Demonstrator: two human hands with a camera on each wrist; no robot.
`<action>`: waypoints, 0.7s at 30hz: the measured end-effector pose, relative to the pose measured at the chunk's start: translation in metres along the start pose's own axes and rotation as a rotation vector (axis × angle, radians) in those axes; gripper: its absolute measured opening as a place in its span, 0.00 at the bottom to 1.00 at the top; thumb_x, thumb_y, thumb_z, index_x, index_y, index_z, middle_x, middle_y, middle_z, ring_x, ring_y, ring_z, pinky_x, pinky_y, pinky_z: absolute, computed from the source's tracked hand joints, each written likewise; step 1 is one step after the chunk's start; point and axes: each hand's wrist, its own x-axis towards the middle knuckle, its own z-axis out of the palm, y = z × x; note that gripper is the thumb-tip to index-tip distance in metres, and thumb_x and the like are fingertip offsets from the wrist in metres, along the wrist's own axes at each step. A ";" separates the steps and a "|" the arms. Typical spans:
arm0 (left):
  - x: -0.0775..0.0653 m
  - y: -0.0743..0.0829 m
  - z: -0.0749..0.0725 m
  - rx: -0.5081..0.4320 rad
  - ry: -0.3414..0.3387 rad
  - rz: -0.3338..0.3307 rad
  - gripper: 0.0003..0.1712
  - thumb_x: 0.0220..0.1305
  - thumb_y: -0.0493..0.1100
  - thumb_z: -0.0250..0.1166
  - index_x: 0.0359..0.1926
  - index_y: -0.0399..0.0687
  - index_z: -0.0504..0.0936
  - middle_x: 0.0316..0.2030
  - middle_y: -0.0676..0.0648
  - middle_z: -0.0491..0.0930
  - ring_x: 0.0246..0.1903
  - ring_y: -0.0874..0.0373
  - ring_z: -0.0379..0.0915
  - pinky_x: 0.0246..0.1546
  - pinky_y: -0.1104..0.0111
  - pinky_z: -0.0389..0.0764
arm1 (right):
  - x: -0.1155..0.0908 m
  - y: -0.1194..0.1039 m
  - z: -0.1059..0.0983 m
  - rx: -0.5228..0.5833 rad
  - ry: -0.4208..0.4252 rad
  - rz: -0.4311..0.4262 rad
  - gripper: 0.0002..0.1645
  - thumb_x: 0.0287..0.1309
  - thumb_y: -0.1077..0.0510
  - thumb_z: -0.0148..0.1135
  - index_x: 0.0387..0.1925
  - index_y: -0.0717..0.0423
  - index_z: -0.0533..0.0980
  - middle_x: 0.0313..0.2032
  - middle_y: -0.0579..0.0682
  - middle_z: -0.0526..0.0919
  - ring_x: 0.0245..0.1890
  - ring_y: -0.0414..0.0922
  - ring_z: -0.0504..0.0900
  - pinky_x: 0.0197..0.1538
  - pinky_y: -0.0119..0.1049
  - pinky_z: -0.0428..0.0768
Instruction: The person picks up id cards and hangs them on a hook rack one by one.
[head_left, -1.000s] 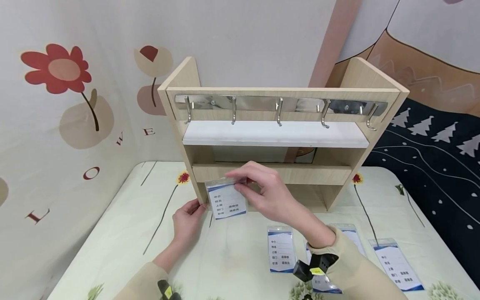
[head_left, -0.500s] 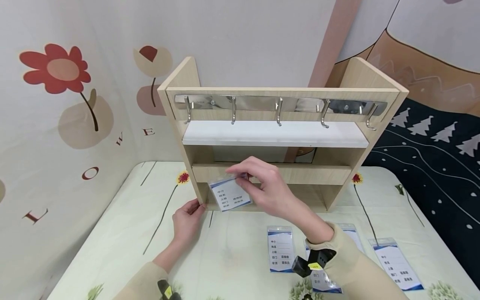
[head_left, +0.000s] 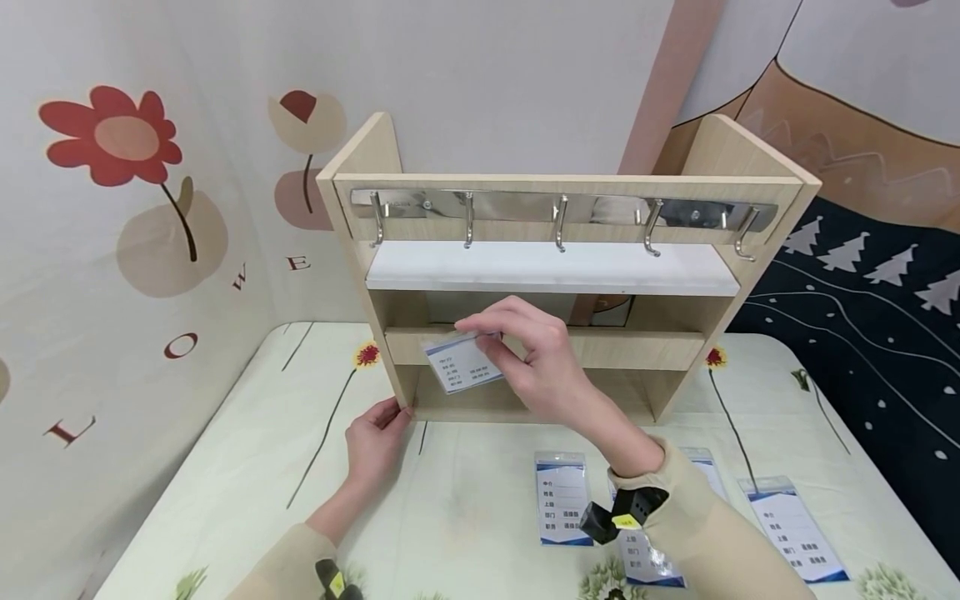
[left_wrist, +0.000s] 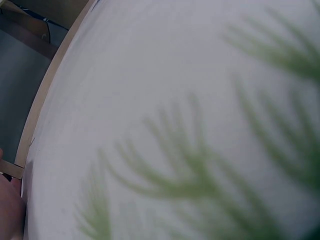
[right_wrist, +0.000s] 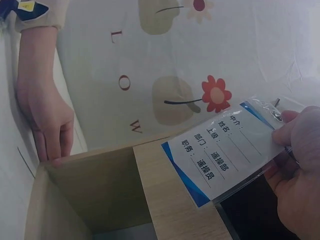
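Note:
My right hand (head_left: 536, 358) pinches a clear-sleeved name badge (head_left: 461, 364) by its top edge between thumb and fingers. The badge, white with blue corners and printed text, tilts in front of the lower crossbar of a wooden shelf (head_left: 547, 350). In the right wrist view the badge (right_wrist: 215, 155) faces the camera, its top end within the right hand (right_wrist: 302, 165). My left hand (head_left: 377, 442) grips the shelf's lower left corner, thumb at the front edge. The right wrist view shows the left hand (right_wrist: 47, 110) with fingertips on that corner.
Along the shelf's upper front runs a metal rail (head_left: 525, 207) with several hooks (head_left: 560, 223). A white board (head_left: 551, 268) lies below it. More badges lie on the table: one (head_left: 562, 500) at centre, another (head_left: 795, 529) at right, others partly under the right forearm.
My right hand has raised the badge and moved it slightly right, tipping its lower end up. The left hand has stayed at the shelf corner.

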 end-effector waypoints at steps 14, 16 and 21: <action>0.001 0.000 0.000 -0.002 -0.013 -0.018 0.18 0.69 0.34 0.67 0.58 0.33 0.83 0.52 0.35 0.85 0.53 0.45 0.83 0.48 0.72 0.83 | 0.012 0.000 -0.002 -0.034 0.066 -0.022 0.15 0.61 0.75 0.64 0.46 0.61 0.85 0.41 0.52 0.87 0.42 0.44 0.83 0.39 0.33 0.80; 0.001 0.000 -0.001 -0.005 -0.015 -0.024 0.18 0.69 0.35 0.67 0.58 0.34 0.83 0.52 0.36 0.85 0.53 0.45 0.83 0.48 0.72 0.83 | 0.014 0.000 -0.002 -0.040 0.081 -0.037 0.15 0.61 0.75 0.64 0.46 0.61 0.85 0.41 0.52 0.87 0.41 0.44 0.83 0.38 0.33 0.80; 0.001 0.000 -0.001 -0.005 -0.012 -0.023 0.18 0.69 0.34 0.67 0.59 0.34 0.83 0.52 0.36 0.85 0.53 0.46 0.83 0.47 0.75 0.82 | 0.020 0.001 -0.002 -0.042 0.118 -0.077 0.15 0.60 0.76 0.64 0.46 0.62 0.85 0.41 0.53 0.87 0.40 0.45 0.83 0.39 0.33 0.79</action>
